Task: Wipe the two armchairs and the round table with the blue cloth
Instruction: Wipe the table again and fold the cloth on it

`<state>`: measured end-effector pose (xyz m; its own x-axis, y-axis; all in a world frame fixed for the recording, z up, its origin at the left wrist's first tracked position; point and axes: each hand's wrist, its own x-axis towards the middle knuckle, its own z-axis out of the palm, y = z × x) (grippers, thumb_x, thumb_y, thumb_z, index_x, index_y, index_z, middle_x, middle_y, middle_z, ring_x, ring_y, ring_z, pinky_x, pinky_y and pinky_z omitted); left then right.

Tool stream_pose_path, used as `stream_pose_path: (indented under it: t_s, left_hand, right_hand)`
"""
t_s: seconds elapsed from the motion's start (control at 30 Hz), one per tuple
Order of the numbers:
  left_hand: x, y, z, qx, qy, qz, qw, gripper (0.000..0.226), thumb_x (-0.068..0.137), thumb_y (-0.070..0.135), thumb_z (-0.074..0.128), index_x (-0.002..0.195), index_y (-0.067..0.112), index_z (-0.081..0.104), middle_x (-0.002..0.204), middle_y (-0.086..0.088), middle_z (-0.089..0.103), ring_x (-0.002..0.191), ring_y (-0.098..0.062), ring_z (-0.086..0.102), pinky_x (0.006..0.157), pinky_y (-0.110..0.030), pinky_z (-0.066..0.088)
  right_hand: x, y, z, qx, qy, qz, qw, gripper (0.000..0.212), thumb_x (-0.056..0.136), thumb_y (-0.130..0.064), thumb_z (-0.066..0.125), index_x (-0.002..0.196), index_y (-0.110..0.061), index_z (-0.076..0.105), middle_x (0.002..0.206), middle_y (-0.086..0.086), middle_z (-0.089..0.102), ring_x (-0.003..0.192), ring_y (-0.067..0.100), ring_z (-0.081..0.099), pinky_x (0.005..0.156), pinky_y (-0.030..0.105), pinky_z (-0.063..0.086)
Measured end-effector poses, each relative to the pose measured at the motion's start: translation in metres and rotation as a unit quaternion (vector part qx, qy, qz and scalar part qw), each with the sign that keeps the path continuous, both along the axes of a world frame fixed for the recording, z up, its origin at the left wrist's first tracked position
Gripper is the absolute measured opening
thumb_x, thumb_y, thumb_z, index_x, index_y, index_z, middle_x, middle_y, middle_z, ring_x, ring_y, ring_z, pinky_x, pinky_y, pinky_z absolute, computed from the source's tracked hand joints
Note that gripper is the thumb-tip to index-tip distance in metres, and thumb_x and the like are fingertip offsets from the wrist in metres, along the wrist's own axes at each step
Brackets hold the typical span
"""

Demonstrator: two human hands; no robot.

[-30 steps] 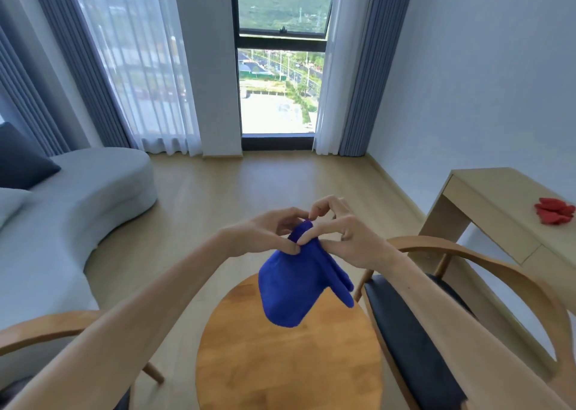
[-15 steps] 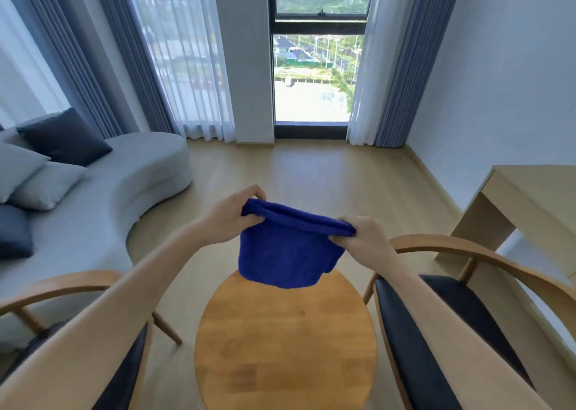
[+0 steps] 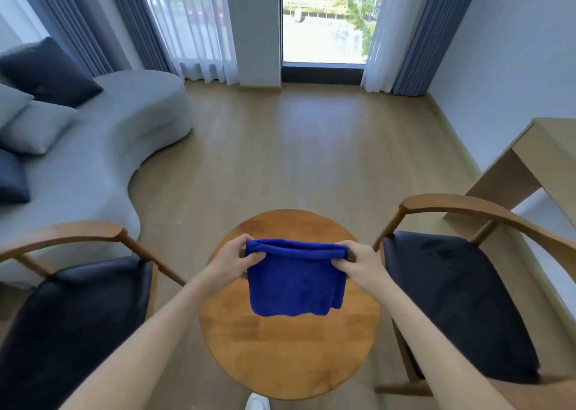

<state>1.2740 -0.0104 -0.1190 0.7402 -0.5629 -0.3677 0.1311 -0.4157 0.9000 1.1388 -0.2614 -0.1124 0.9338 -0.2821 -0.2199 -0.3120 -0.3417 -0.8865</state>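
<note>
both hands pinch plush blue cloth above round wooden table.

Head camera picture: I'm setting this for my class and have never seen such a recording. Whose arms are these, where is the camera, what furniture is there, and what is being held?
There is no machine here. The camera sits on a person's head and looks forward and down, so the two bare arms reaching in from below are the wearer's own. The left hand and the right hand each pinch an upper corner of a folded blue cloth, which hangs in the air above a round table of wood. The cloth seems not to touch it. A left armchair and a right armchair, both with dark seats, stand on either side. Further off are a grey sofa with cushions, a desk and a window.
</note>
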Motion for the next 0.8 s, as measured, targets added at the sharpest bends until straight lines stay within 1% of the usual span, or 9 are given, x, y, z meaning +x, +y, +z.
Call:
stream_pose_path:
  t_s: [0.13,0.2,0.27,0.47,0.57,0.6,0.67,0.73,0.8]
  left_hand:
    - [-0.014,0.011,-0.066,0.037,0.036,-0.013,0.999,0.010,0.092,0.026,0.062,0.084,0.024,0.057,0.077,0.002,0.067,0.076,-0.016,0.064,0.063,-0.037,0.056]
    - [-0.021,0.013,-0.090,0.059,0.055,-0.003,0.997,0.009,0.092,0.027,0.061,0.088,0.020,0.056,0.082,-0.008,0.067,0.079,-0.026,0.063,0.070,-0.049,0.055]
    - [-0.022,0.014,-0.112,0.080,0.066,0.000,0.995,0.013,0.092,0.029,0.060,0.090,0.017,0.056,0.089,-0.014,0.067,0.085,-0.033,0.063,0.074,-0.053,0.053]
    - [0.008,0.001,-0.196,0.151,0.085,0.033,0.984,0.013,0.090,0.032,0.063,0.093,0.021,0.058,0.091,-0.003,0.068,0.088,-0.023,0.065,0.073,-0.044,0.055]
    - [0.039,-0.015,-0.240,0.176,0.088,0.119,0.973,0.021,0.089,0.024,0.063,0.107,0.019,0.054,0.099,-0.001,0.064,0.091,-0.021,0.064,0.075,-0.040,0.056]
    - [0.047,-0.018,-0.253,0.182,0.076,0.139,0.971,0.028,0.089,0.021,0.063,0.114,0.017,0.052,0.101,0.000,0.062,0.091,-0.020,0.063,0.074,-0.036,0.055]
    - [0.058,-0.023,-0.272,0.190,0.050,0.149,0.969,0.038,0.089,0.019,0.063,0.124,0.014,0.050,0.104,0.000,0.061,0.091,-0.015,0.060,0.066,-0.022,0.048]
    - [0.061,-0.023,-0.278,0.205,0.040,0.131,0.969,0.038,0.089,0.020,0.062,0.125,0.014,0.050,0.106,0.001,0.060,0.091,-0.013,0.058,0.063,-0.017,0.041]
    - [0.058,-0.021,-0.274,0.217,0.035,0.114,0.969,0.037,0.091,0.021,0.059,0.125,0.013,0.050,0.104,0.002,0.060,0.092,-0.013,0.057,0.070,-0.021,0.040]
  right_hand:
    - [-0.012,0.011,-0.063,0.009,0.069,-0.002,0.998,0.019,0.092,-0.003,0.057,0.094,-0.020,0.067,0.089,0.001,0.070,0.087,0.022,0.065,0.075,0.043,0.055]
    - [-0.013,0.015,-0.089,0.018,0.101,-0.004,0.995,0.018,0.091,-0.003,0.057,0.093,-0.017,0.067,0.088,0.002,0.070,0.085,0.022,0.064,0.074,0.043,0.053]
    - [-0.010,0.017,-0.111,0.028,0.136,-0.008,0.990,0.015,0.092,-0.005,0.057,0.093,-0.016,0.067,0.088,0.004,0.069,0.086,0.023,0.064,0.075,0.042,0.053]
    - [0.029,0.012,-0.185,0.010,0.217,-0.037,0.975,0.013,0.089,-0.005,0.057,0.091,-0.015,0.065,0.090,0.005,0.069,0.089,0.026,0.064,0.072,0.038,0.052]
    - [0.064,0.004,-0.225,-0.007,0.233,-0.114,0.966,0.028,0.089,-0.007,0.057,0.114,-0.018,0.060,0.098,0.002,0.067,0.097,0.023,0.063,0.082,0.039,0.054]
    - [0.075,0.001,-0.238,-0.012,0.233,-0.144,0.962,0.035,0.089,-0.008,0.057,0.123,-0.016,0.056,0.099,0.002,0.065,0.099,0.023,0.062,0.087,0.040,0.053]
    - [0.089,-0.004,-0.258,-0.023,0.236,-0.171,0.956,0.040,0.089,-0.007,0.056,0.129,-0.012,0.053,0.099,0.002,0.063,0.101,0.022,0.062,0.090,0.041,0.052]
    - [0.095,-0.004,-0.264,-0.038,0.249,-0.158,0.955,0.038,0.089,-0.008,0.056,0.127,-0.012,0.055,0.099,0.001,0.062,0.097,0.018,0.060,0.087,0.033,0.051]
    - [0.094,0.002,-0.259,-0.057,0.256,-0.140,0.955,0.033,0.090,-0.009,0.056,0.123,-0.012,0.058,0.100,0.001,0.064,0.090,0.014,0.057,0.074,0.022,0.044]
